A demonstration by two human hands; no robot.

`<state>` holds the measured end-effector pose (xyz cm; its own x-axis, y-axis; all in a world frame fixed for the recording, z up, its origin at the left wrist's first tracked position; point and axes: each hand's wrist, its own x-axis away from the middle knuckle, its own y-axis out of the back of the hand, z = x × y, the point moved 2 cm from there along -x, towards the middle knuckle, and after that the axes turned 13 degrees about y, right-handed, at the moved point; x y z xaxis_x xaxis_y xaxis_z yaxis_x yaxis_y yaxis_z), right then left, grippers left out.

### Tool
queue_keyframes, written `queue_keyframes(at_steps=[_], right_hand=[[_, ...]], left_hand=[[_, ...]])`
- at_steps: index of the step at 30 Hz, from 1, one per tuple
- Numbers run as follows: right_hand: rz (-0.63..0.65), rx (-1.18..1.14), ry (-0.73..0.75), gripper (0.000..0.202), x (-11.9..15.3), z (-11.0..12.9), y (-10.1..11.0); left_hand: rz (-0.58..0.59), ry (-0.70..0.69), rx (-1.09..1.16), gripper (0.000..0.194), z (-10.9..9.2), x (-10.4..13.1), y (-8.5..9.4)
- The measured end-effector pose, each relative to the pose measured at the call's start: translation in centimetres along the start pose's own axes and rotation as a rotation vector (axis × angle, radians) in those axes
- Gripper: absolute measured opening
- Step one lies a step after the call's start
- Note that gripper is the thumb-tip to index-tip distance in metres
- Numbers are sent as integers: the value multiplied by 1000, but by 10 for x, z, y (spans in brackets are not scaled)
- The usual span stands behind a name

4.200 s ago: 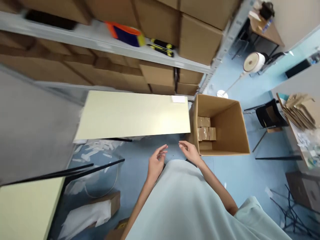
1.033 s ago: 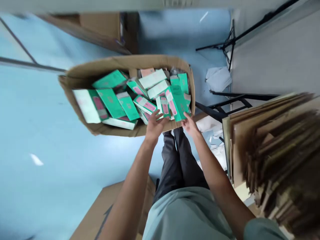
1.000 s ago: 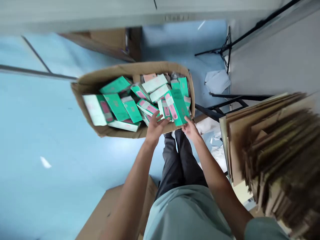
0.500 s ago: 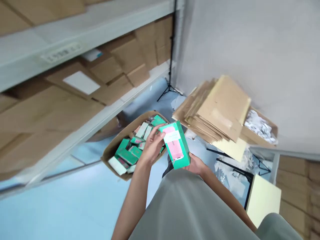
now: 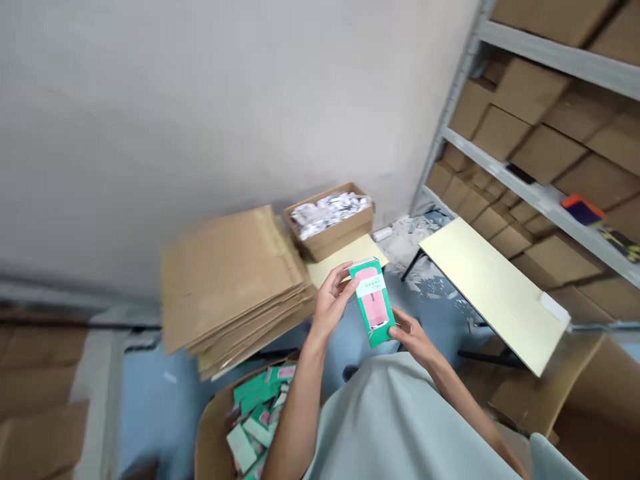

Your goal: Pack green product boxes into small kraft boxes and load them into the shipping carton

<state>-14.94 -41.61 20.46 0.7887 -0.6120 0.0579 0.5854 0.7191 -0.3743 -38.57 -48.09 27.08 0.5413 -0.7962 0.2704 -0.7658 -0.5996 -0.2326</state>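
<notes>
A green box with a pink picture (image 5: 375, 303) is held up in front of my body, its printed face toward the camera and its white top edge showing. My left hand (image 5: 334, 297) grips its upper left edge, the thumb on the printed face. At the lower right corner, my right hand (image 5: 410, 332) holds it between thumb and fingers. Below and to the left, an open carton (image 5: 215, 433) holds several green and white boxes, partly hidden by my left forearm.
Stacked flat cardboard (image 5: 235, 273) lies left of my hands. Behind them is a carton of crumpled white paper (image 5: 330, 217). A pale yellow table (image 5: 493, 287) stands right, before shelves of brown boxes (image 5: 547, 157). An open carton (image 5: 565, 387) is at lower right.
The view has swung to the right, bringing the yellow table and right shelves into sight. The carton of green boxes now appears lower. Both hands still hold the green box.
</notes>
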Motion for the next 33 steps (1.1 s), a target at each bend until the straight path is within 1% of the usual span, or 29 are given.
queue_keyframes(at_steps=[2,4,6,8,11,14,16,18,21,24,28,31,33], right_hand=[[-96,-44,66,78,10,23,39],[-176,-91,121,78,17,45,81],[-244,-136,159,78,21,63,125],[-302,-178,175,78,23,77,168],[-357,-237,168,77,24,92,226],[-383,-287,123,76,22,102,272],[-390,-286,87,76,17,107,297],[-417,-212,78,73,7,111,319],[-543,-13,116,74,-12,113,351],[-667,130,116,84,-35,106,378],[-788,204,57,92,-64,93,401],[-899,188,23,94,-83,91,408],[-969,165,25,90,-96,94,408]], left_hand=[[134,30,-38,75,4,-30,-61],[245,78,-31,83,16,-58,-121],[349,167,17,85,36,-82,-177],[442,296,72,80,61,-100,-227],[533,478,114,71,97,-117,-290],[548,580,106,68,116,-129,-339],[521,603,73,69,120,-142,-362],[480,611,18,70,122,-160,-379],[440,617,-88,76,125,-193,-392],[460,600,-193,82,135,-229,-400],[536,580,-278,85,153,-278,-413],[623,589,-322,89,160,-312,-425],[678,608,-345,90,161,-334,-430]])
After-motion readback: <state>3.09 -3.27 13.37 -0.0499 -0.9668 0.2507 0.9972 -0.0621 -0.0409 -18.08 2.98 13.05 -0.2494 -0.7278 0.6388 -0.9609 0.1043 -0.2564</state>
